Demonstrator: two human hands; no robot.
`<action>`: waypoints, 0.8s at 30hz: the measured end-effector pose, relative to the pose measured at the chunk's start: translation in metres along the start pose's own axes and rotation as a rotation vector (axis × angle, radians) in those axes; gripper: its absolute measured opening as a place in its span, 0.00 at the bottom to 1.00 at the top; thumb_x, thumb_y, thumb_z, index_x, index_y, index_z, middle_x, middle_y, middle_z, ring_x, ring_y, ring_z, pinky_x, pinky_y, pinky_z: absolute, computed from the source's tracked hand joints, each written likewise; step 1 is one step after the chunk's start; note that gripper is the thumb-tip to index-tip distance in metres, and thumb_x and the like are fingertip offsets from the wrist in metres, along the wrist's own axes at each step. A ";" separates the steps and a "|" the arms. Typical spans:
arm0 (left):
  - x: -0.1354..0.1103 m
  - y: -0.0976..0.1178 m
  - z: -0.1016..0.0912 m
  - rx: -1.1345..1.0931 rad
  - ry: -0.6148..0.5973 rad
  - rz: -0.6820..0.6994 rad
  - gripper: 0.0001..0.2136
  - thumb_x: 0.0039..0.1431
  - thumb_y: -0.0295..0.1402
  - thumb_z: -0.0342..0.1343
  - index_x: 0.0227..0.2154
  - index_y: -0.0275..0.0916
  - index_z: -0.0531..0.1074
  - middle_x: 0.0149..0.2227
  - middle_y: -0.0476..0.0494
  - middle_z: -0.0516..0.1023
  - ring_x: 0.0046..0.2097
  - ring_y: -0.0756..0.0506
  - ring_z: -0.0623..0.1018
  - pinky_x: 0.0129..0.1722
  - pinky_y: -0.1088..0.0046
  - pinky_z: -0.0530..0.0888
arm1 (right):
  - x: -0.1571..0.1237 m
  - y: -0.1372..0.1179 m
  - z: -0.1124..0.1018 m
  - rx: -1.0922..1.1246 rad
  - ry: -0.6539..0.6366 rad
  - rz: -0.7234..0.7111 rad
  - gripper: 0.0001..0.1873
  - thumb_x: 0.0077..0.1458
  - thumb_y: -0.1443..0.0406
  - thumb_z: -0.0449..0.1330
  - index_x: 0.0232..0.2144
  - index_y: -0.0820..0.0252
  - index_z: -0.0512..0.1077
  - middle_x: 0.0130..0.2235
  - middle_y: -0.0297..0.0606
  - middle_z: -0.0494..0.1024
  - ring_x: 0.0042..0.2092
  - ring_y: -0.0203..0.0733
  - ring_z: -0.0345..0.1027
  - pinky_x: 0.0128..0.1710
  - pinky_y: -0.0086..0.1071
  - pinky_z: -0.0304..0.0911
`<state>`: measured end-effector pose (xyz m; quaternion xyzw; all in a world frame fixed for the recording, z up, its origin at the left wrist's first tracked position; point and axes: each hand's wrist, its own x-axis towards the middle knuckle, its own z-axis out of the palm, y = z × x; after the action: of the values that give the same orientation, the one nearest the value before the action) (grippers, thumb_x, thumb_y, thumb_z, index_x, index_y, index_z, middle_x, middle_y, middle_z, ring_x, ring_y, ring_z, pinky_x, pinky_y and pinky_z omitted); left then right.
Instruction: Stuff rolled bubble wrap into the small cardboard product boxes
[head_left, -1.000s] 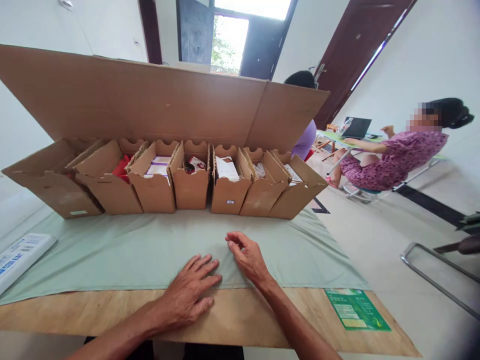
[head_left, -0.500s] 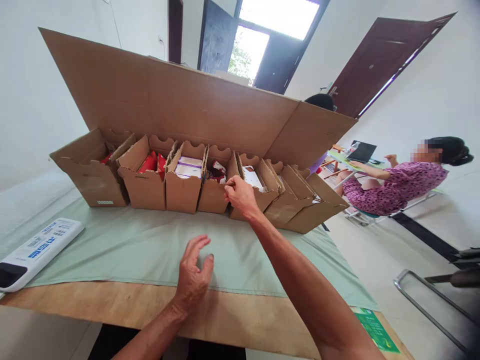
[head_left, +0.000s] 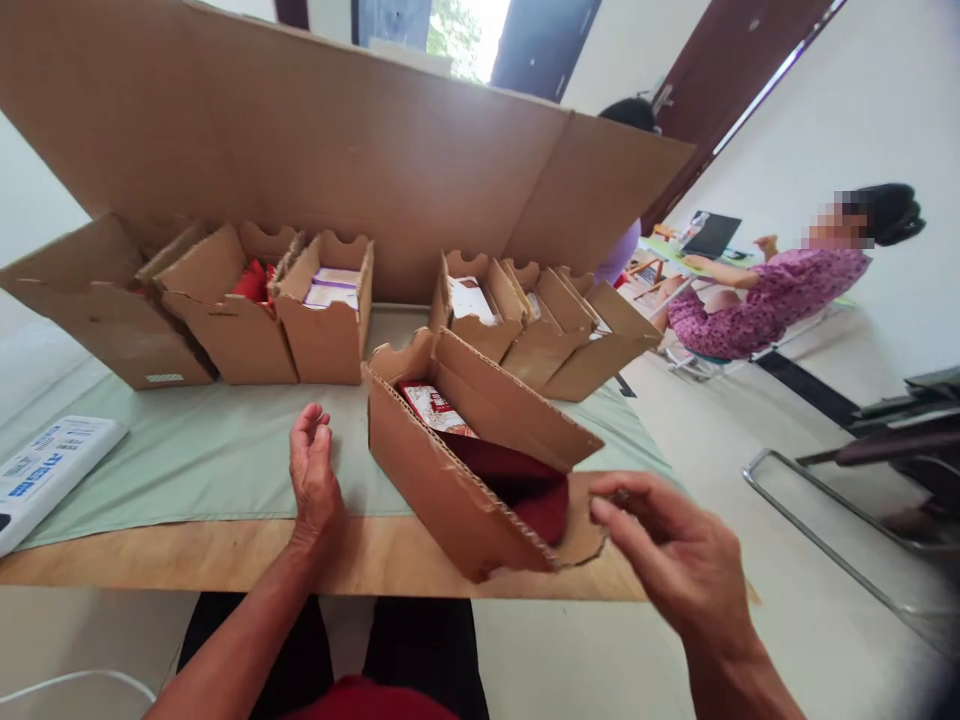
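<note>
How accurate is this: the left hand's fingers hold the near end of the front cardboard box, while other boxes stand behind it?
Not quite: the head view shows the right hand, not the left hand, with its fingers holding the near end of the front cardboard box. Other boxes do stand behind it.

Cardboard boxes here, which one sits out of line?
The box holding a red-and-white packet and a dark red item, its near end at the right hand. It alone stands in front, angled; the other six boxes line up behind.
</note>
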<state>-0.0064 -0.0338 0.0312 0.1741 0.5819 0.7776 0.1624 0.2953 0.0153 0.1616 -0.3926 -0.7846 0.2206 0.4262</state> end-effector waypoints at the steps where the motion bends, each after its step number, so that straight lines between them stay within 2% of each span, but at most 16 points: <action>1: -0.006 0.001 0.001 -0.005 -0.024 -0.010 0.24 0.63 0.50 0.55 0.57 0.44 0.69 0.62 0.38 0.70 0.63 0.38 0.71 0.64 0.57 0.66 | -0.003 0.010 -0.006 0.015 0.113 0.065 0.06 0.59 0.61 0.66 0.39 0.54 0.77 0.33 0.34 0.82 0.31 0.40 0.77 0.32 0.30 0.72; 3: -0.020 0.004 0.001 -0.013 -0.061 -0.028 0.24 0.63 0.50 0.56 0.58 0.45 0.69 0.63 0.38 0.68 0.63 0.38 0.71 0.63 0.57 0.67 | -0.014 0.030 -0.011 0.087 0.317 0.154 0.16 0.60 0.59 0.66 0.50 0.54 0.75 0.40 0.39 0.83 0.36 0.43 0.79 0.36 0.33 0.75; 4: -0.027 0.005 0.000 -0.016 -0.078 -0.034 0.25 0.63 0.50 0.56 0.59 0.45 0.68 0.64 0.38 0.68 0.63 0.37 0.71 0.62 0.57 0.67 | -0.022 0.040 -0.010 0.132 0.372 0.175 0.19 0.61 0.59 0.65 0.54 0.54 0.73 0.44 0.42 0.83 0.40 0.45 0.80 0.39 0.36 0.76; 5: -0.034 0.006 -0.002 -0.019 -0.100 -0.037 0.25 0.64 0.50 0.56 0.59 0.46 0.68 0.65 0.38 0.67 0.63 0.37 0.71 0.61 0.57 0.68 | -0.033 0.051 -0.008 0.173 0.374 0.188 0.21 0.62 0.58 0.65 0.56 0.54 0.71 0.48 0.44 0.82 0.43 0.47 0.80 0.42 0.38 0.76; 8: -0.050 0.008 -0.011 -0.005 -0.236 -0.025 0.24 0.65 0.49 0.56 0.61 0.49 0.68 0.67 0.41 0.66 0.65 0.37 0.70 0.61 0.57 0.69 | -0.072 0.078 0.004 0.209 0.168 0.257 0.25 0.62 0.55 0.63 0.59 0.53 0.70 0.55 0.49 0.78 0.49 0.51 0.78 0.46 0.42 0.75; 11: -0.056 0.010 -0.015 0.075 -0.422 -0.009 0.28 0.63 0.47 0.60 0.64 0.52 0.65 0.69 0.42 0.64 0.67 0.35 0.67 0.63 0.54 0.69 | -0.100 0.089 0.020 0.128 -0.059 0.296 0.27 0.61 0.52 0.63 0.59 0.55 0.69 0.54 0.48 0.79 0.51 0.54 0.77 0.48 0.44 0.75; 13: -0.058 0.011 -0.012 0.131 -0.511 -0.044 0.33 0.59 0.46 0.63 0.66 0.50 0.63 0.69 0.40 0.65 0.68 0.33 0.66 0.64 0.51 0.68 | -0.102 0.088 0.032 0.056 -0.095 0.266 0.26 0.60 0.52 0.64 0.56 0.56 0.70 0.52 0.47 0.79 0.52 0.55 0.76 0.51 0.45 0.74; 16: -0.061 0.010 -0.005 0.166 -0.568 -0.119 0.35 0.55 0.46 0.66 0.65 0.47 0.63 0.66 0.38 0.67 0.67 0.31 0.68 0.65 0.48 0.67 | -0.089 0.084 0.047 -0.017 -0.028 0.217 0.21 0.60 0.53 0.63 0.51 0.56 0.73 0.47 0.46 0.80 0.51 0.55 0.76 0.52 0.46 0.74; 19: -0.070 0.005 -0.002 0.121 -0.518 -0.101 0.32 0.54 0.43 0.67 0.60 0.46 0.66 0.63 0.38 0.71 0.64 0.32 0.71 0.63 0.51 0.70 | -0.078 0.091 0.053 -0.040 0.030 0.163 0.15 0.61 0.54 0.61 0.45 0.55 0.76 0.41 0.44 0.81 0.48 0.56 0.76 0.50 0.47 0.74; 21: -0.078 0.001 -0.003 0.091 -0.477 -0.083 0.28 0.53 0.41 0.68 0.56 0.46 0.69 0.58 0.39 0.74 0.61 0.34 0.74 0.62 0.54 0.72 | -0.076 0.103 0.053 -0.044 0.016 0.121 0.12 0.61 0.56 0.60 0.40 0.54 0.78 0.37 0.44 0.81 0.45 0.56 0.77 0.48 0.46 0.75; 24: -0.088 -0.003 -0.003 0.091 -0.483 -0.072 0.21 0.55 0.39 0.67 0.50 0.47 0.71 0.51 0.42 0.77 0.56 0.37 0.77 0.59 0.55 0.75 | -0.073 0.122 0.046 -0.056 0.001 0.075 0.11 0.60 0.58 0.58 0.32 0.54 0.79 0.32 0.43 0.81 0.38 0.55 0.77 0.45 0.46 0.75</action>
<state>0.0708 -0.0753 0.0206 0.3412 0.5666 0.6800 0.3163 0.3325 0.0286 0.0174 -0.4336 -0.7749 0.2141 0.4070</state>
